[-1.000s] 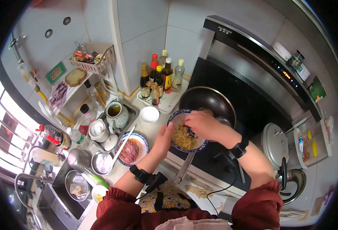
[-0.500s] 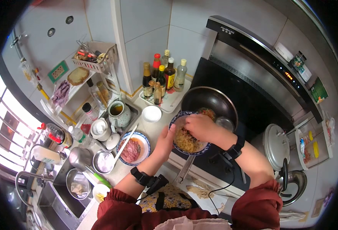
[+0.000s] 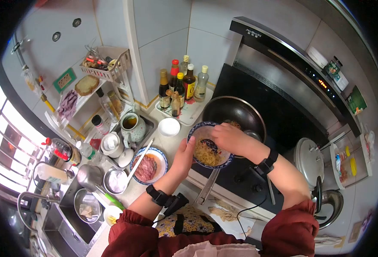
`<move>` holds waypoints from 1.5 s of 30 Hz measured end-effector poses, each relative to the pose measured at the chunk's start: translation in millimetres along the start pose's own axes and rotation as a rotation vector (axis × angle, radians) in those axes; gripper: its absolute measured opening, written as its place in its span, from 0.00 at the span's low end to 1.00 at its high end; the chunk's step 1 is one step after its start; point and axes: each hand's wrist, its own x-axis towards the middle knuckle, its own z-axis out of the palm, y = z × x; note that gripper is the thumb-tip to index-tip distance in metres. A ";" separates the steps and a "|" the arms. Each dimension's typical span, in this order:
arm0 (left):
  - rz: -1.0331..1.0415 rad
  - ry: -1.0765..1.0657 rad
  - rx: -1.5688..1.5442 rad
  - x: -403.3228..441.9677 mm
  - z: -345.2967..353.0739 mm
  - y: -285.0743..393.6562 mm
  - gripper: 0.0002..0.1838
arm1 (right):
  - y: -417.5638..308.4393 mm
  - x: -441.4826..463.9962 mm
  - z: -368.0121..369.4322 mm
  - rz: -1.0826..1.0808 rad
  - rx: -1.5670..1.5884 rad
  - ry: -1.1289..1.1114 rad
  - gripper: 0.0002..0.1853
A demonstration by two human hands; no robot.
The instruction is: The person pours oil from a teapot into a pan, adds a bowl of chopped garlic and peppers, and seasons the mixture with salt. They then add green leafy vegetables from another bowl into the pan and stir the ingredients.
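Note:
My left hand (image 3: pixel 183 159) is closed on the near left rim of a blue-and-white bowl (image 3: pixel 194 133), thumb up along its side. In that bowl lie finely chopped yellow pieces (image 3: pixel 207 157) and a clump of dark bits (image 3: pixel 210 145). My right hand (image 3: pixel 229 138) is at the bowl's right rim, fingers curled together; whatever they pinch is hidden. Behind the bowl a dark wok (image 3: pixel 234 107) sits on the stove, some reddish-brown food showing at its bottom. The wok's metal handle (image 3: pixel 208 186) points towards me under the bowl.
Left of the bowl are a plate of raw meat (image 3: pixel 146 168) with chopsticks across it and a small white bowl (image 3: pixel 169 127). Sauce bottles (image 3: pixel 179 88) stand on a tray (image 3: pixel 193 112) behind. A pressure cooker (image 3: pixel 308 160) is at the right, the sink (image 3: pixel 60 222) at far left.
My right hand has moved right, from over the bowl's middle to its right rim, uncovering more of the dark bits. The bowl has tilted and shifted slightly left in my left hand.

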 end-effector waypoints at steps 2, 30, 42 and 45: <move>0.008 0.008 0.018 6.5 -0.4 -4.5 0.27 | 4.4 -2.5 1.3 0.076 -0.062 -0.042 0.04; 0.100 0.093 0.105 14.9 -7.6 -22.1 0.24 | 6.5 -1.3 5.7 0.170 -0.264 -0.069 0.06; 0.113 -0.022 -0.021 10.7 -10.1 -23.4 0.24 | -11.7 20.8 6.2 0.114 0.531 0.054 0.07; 0.055 -0.026 -0.028 2.9 -8.2 -15.8 0.24 | -11.8 22.0 11.4 0.085 0.455 0.051 0.06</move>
